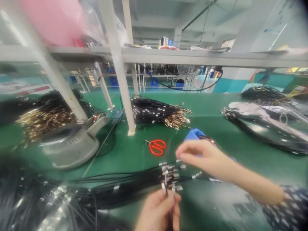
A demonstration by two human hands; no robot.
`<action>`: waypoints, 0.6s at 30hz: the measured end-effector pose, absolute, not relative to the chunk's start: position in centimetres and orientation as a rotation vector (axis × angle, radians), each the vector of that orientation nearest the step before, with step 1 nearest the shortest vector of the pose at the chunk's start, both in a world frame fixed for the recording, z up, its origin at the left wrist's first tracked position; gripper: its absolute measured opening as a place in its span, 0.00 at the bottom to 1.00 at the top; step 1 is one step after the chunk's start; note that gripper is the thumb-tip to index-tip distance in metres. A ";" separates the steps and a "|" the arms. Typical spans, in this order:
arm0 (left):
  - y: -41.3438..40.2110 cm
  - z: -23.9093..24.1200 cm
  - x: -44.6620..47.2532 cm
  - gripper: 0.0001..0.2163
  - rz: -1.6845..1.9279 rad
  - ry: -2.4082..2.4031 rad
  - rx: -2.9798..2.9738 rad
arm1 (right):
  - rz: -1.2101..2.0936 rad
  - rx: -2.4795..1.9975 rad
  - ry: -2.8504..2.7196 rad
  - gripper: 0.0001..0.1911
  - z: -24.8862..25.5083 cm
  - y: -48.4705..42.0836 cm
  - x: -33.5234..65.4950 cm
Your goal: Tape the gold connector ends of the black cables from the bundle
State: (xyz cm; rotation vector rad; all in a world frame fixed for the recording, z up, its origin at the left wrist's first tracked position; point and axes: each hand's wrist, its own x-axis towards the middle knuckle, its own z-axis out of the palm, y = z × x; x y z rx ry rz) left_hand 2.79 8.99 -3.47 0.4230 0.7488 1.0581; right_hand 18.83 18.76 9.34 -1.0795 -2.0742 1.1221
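My left hand point(161, 208), low in the middle of the view, is closed around a black cable whose pale, silvery end pokes up between thumb and fingers. Just beyond it a bundle of black cables point(130, 183) lies across the table, its ends carrying small white or metallic tips point(169, 171). My right hand point(199, 154) hovers over the table to the right of these tips, thumb and fingertips pinched together. Whether anything small is between them is too blurred to tell. Partly behind this hand is a blue container point(193, 134).
Red-handled scissors point(157, 147) lie on the green table point(204, 109). A grey device with a handle point(69, 144) stands left. Cable bundles with brass-coloured ends point(161, 112) lie further back, and more coiled cables point(262, 131) at right. White posts point(120, 70) hold up a shelf point(168, 57).
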 end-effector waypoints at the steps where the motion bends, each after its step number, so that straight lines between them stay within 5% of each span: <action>1: 8.8 -2.9 3.0 0.17 1.063 0.741 0.462 | 1.171 -1.131 -2.042 0.09 7.5 17.3 19.6; 8: 6.2 -1.1 4.9 0.15 1.064 0.939 0.696 | 1.333 -1.192 -1.688 0.09 0.8 11.6 20.3; 13: 5.2 1.0 3.6 0.12 1.285 1.188 0.717 | 1.630 -1.040 -1.500 0.15 1.5 11.3 21.0; 18: 4.5 2.2 3.6 0.14 1.022 1.180 0.772 | 1.940 -0.888 -1.556 0.15 2.6 11.4 21.2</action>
